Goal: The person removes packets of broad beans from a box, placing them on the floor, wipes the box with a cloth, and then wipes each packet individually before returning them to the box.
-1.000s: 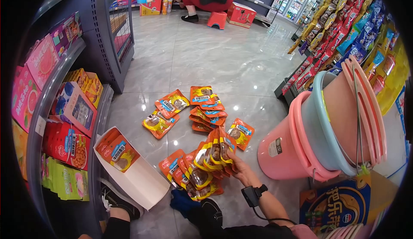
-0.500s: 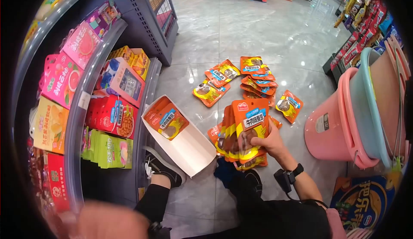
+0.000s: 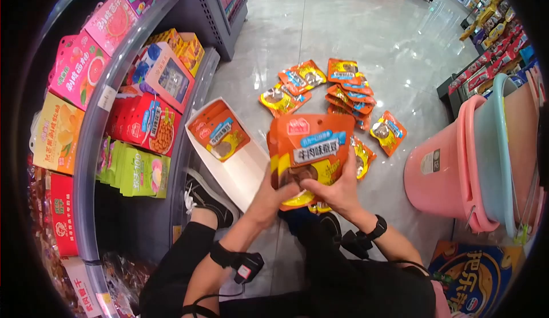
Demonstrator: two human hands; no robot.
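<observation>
A stack of orange snack packets [image 3: 313, 146] is held upright between my two hands, above the floor. My left hand [image 3: 273, 195] grips its left side with the thumb across the front. On the right edge my right hand [image 3: 337, 191] is closed, thumb also on the front. Just left of the stack, a white open carton [image 3: 243, 178] lies on the floor, with several orange packets [image 3: 220, 136] standing in its far end. Beyond my hands, loose packets [image 3: 300, 78] and an overlapping pile [image 3: 350, 95] lie on the tiles. A single packet [image 3: 389, 133] rests to the right.
Shelves [image 3: 108, 118] of boxed snacks rise along the left. Nested pink [image 3: 437, 169] and blue buckets [image 3: 500, 163] stand at the right, near a dark blue printed box [image 3: 480, 278]. A candy rack [image 3: 486, 66] is behind them. My shoe [image 3: 209, 201] is beside the carton.
My left hand has come from the lower left to the stack and now grips it too. The packets, fanned in my right hand before, are now squared together and raised closer. The view has shifted slightly.
</observation>
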